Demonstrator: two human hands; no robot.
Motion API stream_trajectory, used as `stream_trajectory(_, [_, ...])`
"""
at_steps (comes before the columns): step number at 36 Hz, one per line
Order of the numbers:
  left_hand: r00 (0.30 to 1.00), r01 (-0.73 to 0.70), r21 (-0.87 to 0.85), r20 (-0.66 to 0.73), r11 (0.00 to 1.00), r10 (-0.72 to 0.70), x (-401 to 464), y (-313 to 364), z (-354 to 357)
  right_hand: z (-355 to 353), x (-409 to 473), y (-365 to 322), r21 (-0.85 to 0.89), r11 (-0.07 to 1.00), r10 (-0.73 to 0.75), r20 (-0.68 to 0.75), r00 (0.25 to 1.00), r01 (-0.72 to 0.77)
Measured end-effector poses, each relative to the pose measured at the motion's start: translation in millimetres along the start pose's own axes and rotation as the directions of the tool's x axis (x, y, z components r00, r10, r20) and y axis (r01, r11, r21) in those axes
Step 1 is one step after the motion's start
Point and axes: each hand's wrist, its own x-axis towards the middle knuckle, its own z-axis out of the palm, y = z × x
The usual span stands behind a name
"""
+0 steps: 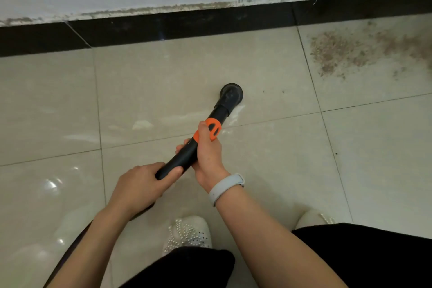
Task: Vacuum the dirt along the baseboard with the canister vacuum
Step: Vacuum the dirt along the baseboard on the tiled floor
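Both hands on the black vacuum wand (187, 155), which runs from 7 o'clock near centre up toward 1 o'clock. Left hand (140, 184) curled round the lower end of the wand, thumb along the tube. Right hand (208, 152) wrapped round the tube just below the orange collar (213, 129), grey wristband (225, 187) on that wrist. Round black nozzle (231, 94) sits on the floor tile (163, 82) just above centre, well apart from the black baseboard (187, 24) at 12 o'clock. Dirt patch (336, 52), brown and gritty, lies at 2 o'clock on the next tile, near the baseboard, nozzle not touching it. White beaded shoe (189, 231) at 6 o'clock, black trouser legs (374, 252) bottom edge.
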Motion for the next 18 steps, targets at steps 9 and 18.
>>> stream_trajectory(9, [0.996, -0.051, 0.024, 0.069, 0.998, 0.05, 15, 23, 6, -18, -1, -18, 0.027, 0.999, -0.039, -0.072, 0.997, 0.041])
stream_trajectory(18, [0.986, -0.141, 0.071, 0.1, 0.988, 0.133, 41, 63, 18, -46, 9, -49, 0.07, 0.991, -0.103, -0.136, 0.985, 0.114])
